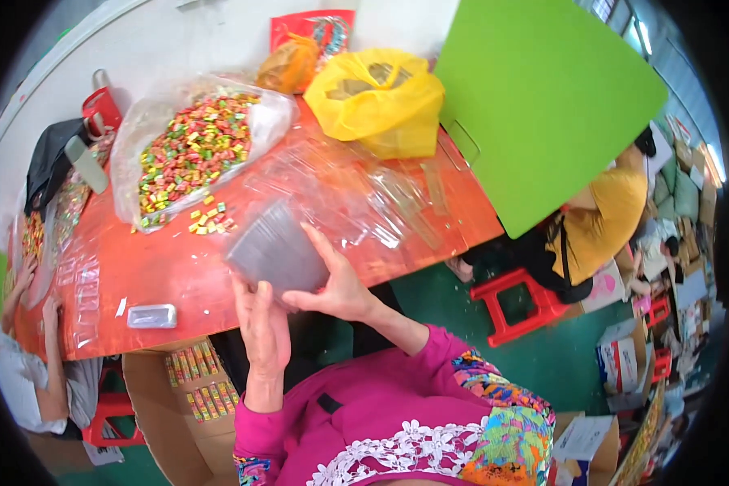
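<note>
Between my two hands is a dark grey, flat, block-like stack [277, 249] with fine lines along it, blurred by motion, so its exact kind cannot be told. My right hand [336, 283] grips its right side, thumb below and fingers along the edge. My left hand [263, 328] supports its lower left edge with fingers pointing up. The stack is held above the near edge of the red table [194, 279]. Just beyond it lie a few loose small colourful pieces [211, 219], beside a large clear bag [279, 121] heaped with more of them.
Clear plastic sleeves [381, 194] spread across the table near a yellow bag [413, 105]. A small clear case [151, 317] lies at front left. An open carton [150, 397] with packed rows stands below. A green board [543, 97] rises at right. People sit on both sides.
</note>
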The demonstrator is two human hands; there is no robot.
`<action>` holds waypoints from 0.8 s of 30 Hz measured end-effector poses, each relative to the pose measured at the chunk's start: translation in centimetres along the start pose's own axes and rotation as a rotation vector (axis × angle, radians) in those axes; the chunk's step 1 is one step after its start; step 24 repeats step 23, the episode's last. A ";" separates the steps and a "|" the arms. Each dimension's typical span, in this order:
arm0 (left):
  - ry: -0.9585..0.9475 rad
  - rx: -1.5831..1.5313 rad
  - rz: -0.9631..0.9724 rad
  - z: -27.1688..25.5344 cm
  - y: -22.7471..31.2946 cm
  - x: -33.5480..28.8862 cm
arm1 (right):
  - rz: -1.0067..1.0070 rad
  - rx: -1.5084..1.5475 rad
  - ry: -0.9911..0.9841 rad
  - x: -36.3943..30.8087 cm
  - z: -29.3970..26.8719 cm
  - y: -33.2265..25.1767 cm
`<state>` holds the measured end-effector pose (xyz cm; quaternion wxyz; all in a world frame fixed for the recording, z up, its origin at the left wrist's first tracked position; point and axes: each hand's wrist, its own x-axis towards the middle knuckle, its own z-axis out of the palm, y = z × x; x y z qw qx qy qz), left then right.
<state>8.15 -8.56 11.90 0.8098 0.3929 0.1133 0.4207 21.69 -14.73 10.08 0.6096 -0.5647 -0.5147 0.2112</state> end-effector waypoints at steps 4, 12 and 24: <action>-0.064 0.103 -0.050 0.6 -1.7 1.1 | 0.093 0.224 0.129 0.3 -1.7 0.5; -0.345 0.353 -0.126 0.9 -3.8 0.4 | 0.041 0.293 0.546 0.4 -15.2 2.6; -0.269 0.416 -0.358 -6.0 -5.1 -4.8 | 0.598 -0.571 0.582 -1.0 -35.1 7.5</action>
